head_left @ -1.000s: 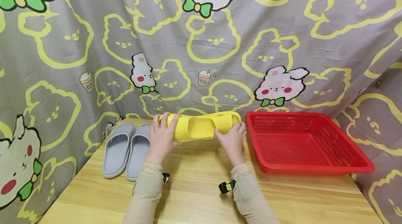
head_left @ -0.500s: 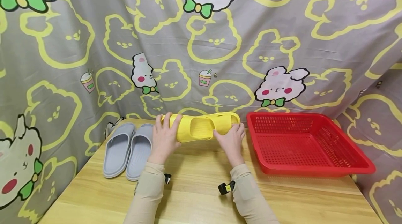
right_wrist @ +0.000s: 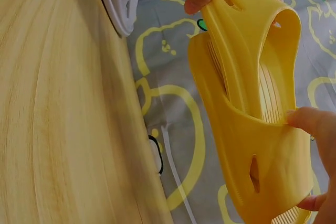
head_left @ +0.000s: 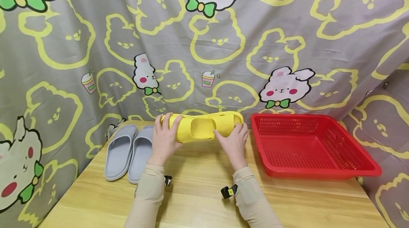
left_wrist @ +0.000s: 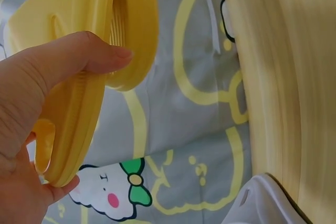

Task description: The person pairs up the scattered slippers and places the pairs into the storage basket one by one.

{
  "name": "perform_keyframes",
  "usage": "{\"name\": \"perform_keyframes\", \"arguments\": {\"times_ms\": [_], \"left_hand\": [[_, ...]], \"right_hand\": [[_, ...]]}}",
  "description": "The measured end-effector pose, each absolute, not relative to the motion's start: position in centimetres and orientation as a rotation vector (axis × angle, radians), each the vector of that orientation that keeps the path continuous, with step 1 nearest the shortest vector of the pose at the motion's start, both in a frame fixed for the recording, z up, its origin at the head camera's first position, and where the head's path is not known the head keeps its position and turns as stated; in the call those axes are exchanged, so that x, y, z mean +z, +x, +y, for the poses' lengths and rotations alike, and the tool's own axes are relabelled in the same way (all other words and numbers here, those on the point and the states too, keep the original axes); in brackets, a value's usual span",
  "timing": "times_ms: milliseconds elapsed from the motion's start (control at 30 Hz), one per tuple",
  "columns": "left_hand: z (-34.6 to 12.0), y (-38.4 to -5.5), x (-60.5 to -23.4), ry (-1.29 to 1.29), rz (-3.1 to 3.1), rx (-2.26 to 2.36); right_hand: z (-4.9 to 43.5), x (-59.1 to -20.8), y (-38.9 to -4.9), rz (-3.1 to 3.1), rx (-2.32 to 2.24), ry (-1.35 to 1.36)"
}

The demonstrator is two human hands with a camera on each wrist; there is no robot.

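A pair of yellow slippers (head_left: 223, 125), nested one into the other, is held sideways above the back of the table. My left hand (head_left: 166, 137) grips the left end, fingers over the top; in the left wrist view its thumb presses the yellow slippers (left_wrist: 79, 108) near a sole edge. At the other end my right hand (head_left: 234, 144) holds on, thumb on the strap's edge in the right wrist view, where the yellow slippers (right_wrist: 252, 145) show slotted straps and ribbed soles. Two grey slippers (head_left: 119, 153) lie side by side left of my left hand.
A red plastic basket (head_left: 314, 171) with perforated walls stands on the right of the wooden table (head_left: 195, 199). Behind the table hangs a grey curtain (head_left: 223, 96) with cartoon prints. A camera mount (head_left: 228, 191) juts inward from the right wrist.
Both hands keep their grip on the yellow slippers. The pair has shifted only slightly, a touch left and upward, with a small tilt. The grey slippers and basket stay put.
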State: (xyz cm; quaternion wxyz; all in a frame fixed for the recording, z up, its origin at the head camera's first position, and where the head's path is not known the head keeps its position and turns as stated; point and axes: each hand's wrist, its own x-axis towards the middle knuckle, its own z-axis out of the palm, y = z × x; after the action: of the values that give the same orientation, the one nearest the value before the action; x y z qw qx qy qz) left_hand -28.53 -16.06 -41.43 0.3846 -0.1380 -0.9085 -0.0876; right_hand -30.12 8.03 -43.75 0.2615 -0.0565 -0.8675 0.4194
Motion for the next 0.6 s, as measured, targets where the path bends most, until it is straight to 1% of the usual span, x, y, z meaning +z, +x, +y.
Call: {"name": "perform_keyframes", "arguments": {"times_ms": [300, 600], "left_hand": [[-17.3, -28.2, -41.1, -0.325, -2.338, -0.251], [-18.2, -28.3, -41.0, -0.346, -2.354, -0.246]], "right_hand": [[8.1, -43.6, -30.1, -2.333, 1.122, -0.002], [8.8, -43.4, -30.0, -2.471, 0.983, 0.199]]}}
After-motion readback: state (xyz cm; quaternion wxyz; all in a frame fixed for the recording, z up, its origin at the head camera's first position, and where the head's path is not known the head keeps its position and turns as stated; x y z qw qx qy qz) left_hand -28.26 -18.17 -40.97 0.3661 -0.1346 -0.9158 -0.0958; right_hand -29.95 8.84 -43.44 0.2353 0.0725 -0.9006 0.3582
